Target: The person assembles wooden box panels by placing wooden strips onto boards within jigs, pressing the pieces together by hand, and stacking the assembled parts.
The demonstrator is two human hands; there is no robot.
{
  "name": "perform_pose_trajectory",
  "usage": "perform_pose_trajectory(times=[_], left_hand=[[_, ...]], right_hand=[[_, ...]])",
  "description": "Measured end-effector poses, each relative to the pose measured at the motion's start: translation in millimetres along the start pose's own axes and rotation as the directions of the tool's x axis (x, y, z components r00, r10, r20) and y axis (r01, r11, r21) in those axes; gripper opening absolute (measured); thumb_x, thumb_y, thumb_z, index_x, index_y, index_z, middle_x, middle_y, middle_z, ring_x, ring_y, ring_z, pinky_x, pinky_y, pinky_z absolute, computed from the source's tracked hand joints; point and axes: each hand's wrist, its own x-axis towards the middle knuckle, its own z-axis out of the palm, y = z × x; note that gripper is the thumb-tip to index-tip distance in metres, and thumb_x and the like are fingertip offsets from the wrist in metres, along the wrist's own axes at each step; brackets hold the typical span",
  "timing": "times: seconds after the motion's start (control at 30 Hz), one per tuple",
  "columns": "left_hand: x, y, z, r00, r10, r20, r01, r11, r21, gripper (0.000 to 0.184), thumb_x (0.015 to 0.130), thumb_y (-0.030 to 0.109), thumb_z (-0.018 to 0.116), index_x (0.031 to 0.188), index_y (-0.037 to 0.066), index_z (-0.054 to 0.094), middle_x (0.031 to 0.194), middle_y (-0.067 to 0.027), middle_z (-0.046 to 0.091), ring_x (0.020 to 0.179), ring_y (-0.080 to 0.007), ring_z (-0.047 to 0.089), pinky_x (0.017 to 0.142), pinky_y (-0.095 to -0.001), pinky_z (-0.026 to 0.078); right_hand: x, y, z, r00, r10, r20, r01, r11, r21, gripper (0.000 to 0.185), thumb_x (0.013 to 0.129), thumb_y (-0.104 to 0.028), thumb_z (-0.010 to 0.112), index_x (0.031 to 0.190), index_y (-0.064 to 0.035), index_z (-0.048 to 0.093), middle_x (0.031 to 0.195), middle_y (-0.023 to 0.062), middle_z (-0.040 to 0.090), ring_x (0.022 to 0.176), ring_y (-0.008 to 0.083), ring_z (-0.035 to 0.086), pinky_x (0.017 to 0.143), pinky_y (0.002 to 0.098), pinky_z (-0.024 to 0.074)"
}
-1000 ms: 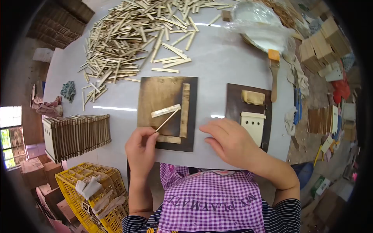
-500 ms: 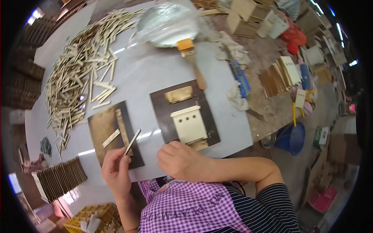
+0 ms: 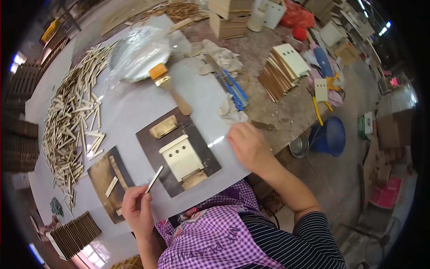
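Between the thumb and fingers of my left hand (image 3: 138, 210), a thin wooden strip (image 3: 154, 179) points up and away. Beside that hand lies a board with a worn brown face (image 3: 101, 179), with another small wooden strip (image 3: 111, 187) on it. My right hand (image 3: 248, 145) is over the right part of the table, its fingers curled together; whatever they may hold is hidden. Between my hands sits a dark board (image 3: 150, 132) carrying a pale panel with three holes (image 3: 181, 161), a thin strip along its top edge, and wooden blocks above and below it.
Many loose strips (image 3: 67, 134) are heaped at left. A flat brush (image 3: 172, 89) lies by a plastic-covered bowl (image 3: 139, 54). Blue-handled tools (image 3: 233, 89), a rag (image 3: 232, 112) and stacked panels (image 3: 284, 67) are at right. A blue bucket (image 3: 329, 136) stands beyond the table edge.
My right hand has moved right, away from the dark board, towards the rag. My left hand still holds the strip. The view has turned and shifted to the right.
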Motion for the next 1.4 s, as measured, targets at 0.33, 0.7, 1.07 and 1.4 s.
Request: perform_pose_trajectory(times=[0.33, 0.7, 1.07, 1.4], left_hand=[[-3.8, 5.4, -0.1, 1.0, -0.027, 0.007, 0.026, 0.998, 0.05, 0.014, 0.096, -0.005, 0.064, 0.109, -0.003, 0.067, 0.098, -0.0033, 0.058, 0.08, -0.0093, 0.056, 0.072, -0.0216, 0.046], [8.3, -4.4, 14.7, 0.995, 0.074, 0.062, -0.076, 0.997, 0.034, 0.016, 0.097, 0.006, 0.068, 0.113, 0.0, 0.067, 0.094, -0.0003, 0.06, 0.076, -0.0075, 0.055, 0.068, -0.0206, 0.044], [1.4, -10.9, 9.6, 0.997, 0.067, 0.034, -0.069, 0.996, 0.059, 0.016, 0.098, 0.004, 0.068, 0.113, 0.0, 0.067, 0.095, -0.0005, 0.061, 0.077, -0.0072, 0.055, 0.068, -0.0209, 0.044], [2.3, -10.0, 10.5, 0.998, 0.062, 0.019, -0.063, 0.995, 0.071, 0.016, 0.098, 0.003, 0.066, 0.113, 0.0, 0.067, 0.096, -0.0007, 0.061, 0.077, -0.0071, 0.055, 0.068, -0.0207, 0.045]], right_hand=[[-20.9, 9.2, -34.0, 0.984, 0.137, -0.113, -0.131, 0.99, 0.06, 0.02, 0.083, 0.001, 0.07, 0.101, -0.0043, 0.067, 0.096, 0.0119, 0.065, 0.088, 0.0317, 0.066, 0.076, 0.0412, 0.0538], [-84.9, 28.8, -63.8, 0.955, 0.294, 0.049, -0.294, 0.956, -0.013, 0.018, 0.084, -0.001, 0.073, 0.102, -0.003, 0.071, 0.094, 0.012, 0.064, 0.087, 0.0314, 0.066, 0.076, 0.0396, 0.0544], [-74.9, 88.9, -88.7, 0.942, 0.294, -0.162, -0.308, 0.949, -0.073, 0.011, 0.085, -0.001, 0.071, 0.094, -0.0027, 0.065, 0.091, 0.0127, 0.062, 0.084, 0.0314, 0.065, 0.074, 0.0398, 0.0539], [-61.1, 125.5, -86.5, 0.944, 0.315, -0.101, -0.329, 0.928, -0.176, 0.011, 0.086, 0.0, 0.068, 0.096, -0.0041, 0.066, 0.095, 0.0152, 0.065, 0.089, 0.0363, 0.067, 0.077, 0.0437, 0.0547]])
